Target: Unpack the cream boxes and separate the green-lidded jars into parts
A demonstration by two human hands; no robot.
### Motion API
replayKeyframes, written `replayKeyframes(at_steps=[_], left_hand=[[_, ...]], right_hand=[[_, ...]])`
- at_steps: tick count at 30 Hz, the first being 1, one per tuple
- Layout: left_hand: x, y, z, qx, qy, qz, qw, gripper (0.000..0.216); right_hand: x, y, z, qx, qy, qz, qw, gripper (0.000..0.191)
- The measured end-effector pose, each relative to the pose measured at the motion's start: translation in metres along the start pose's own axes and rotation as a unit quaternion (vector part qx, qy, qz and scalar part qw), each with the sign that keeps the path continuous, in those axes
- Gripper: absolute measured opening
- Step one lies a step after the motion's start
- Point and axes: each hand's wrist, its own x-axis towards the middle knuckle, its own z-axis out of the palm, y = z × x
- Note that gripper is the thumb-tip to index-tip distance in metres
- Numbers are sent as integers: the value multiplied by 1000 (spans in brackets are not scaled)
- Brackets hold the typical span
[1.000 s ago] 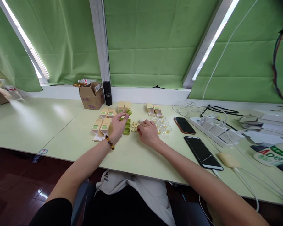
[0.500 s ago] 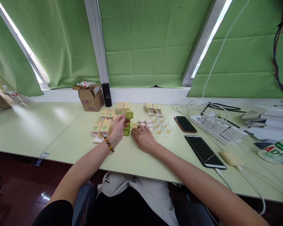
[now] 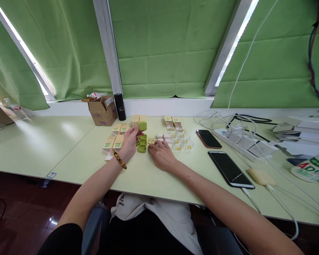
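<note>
My left hand point(image 3: 129, 141) is raised over the table, its thumb and fingers pinching a small green case point(image 3: 142, 126) with rounded corners. Below it, several open green cases point(image 3: 141, 148) stand in a block, partly hidden by this hand. My right hand point(image 3: 162, 156) lies on the table with its fingers loosely spread and nothing visible in them. Its fingertips are beside a group of tiny yellow pieces point(image 3: 151, 140). Just past the fingers are several pale pink pieces point(image 3: 159, 136), and clear cups with yellow centres point(image 3: 177, 146) stand to their right.
Beige cartons with green labels point(image 3: 118, 144) stand left of my left hand, and two opened cartons point(image 3: 168, 123) lie behind. A cardboard box point(image 3: 103, 112) and black cylinder point(image 3: 119, 107) are at the back. Phones point(image 3: 230, 169), a power strip point(image 3: 241, 143) and cables occupy the right.
My left hand has moved slightly left and up with the green case, showing more of the open green cases below. The right hand stays in about the same place.
</note>
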Motion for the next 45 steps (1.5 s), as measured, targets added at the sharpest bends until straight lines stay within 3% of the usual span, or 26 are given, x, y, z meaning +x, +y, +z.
replayKeyframes(at_steps=[5,10,15,23,32,41,45], left_hand=[[3,27,-18,172,-13,136,976,37],[-6,33,-56,412,-59,252,874,4],[-19,18,-85,553,-124,262,781,14],[-36,5,-73,676,-187,236,672,27],[-34,-7,-69,722,-188,224,626,27],[-33,-9,-67,722,-177,219,632,21],[-34,-6,-65,736,-189,207,617,21]], right_hand=[[0,0,1,2,1,6,1000,25],[0,0,2,11,8,10,1000,25],[-2,2,4,27,48,-6,998,30],[-3,1,4,22,73,-110,991,45],[-3,0,-1,27,53,-62,996,21],[-3,0,0,11,30,4,999,22],[-2,-1,-2,4,16,19,1000,25]])
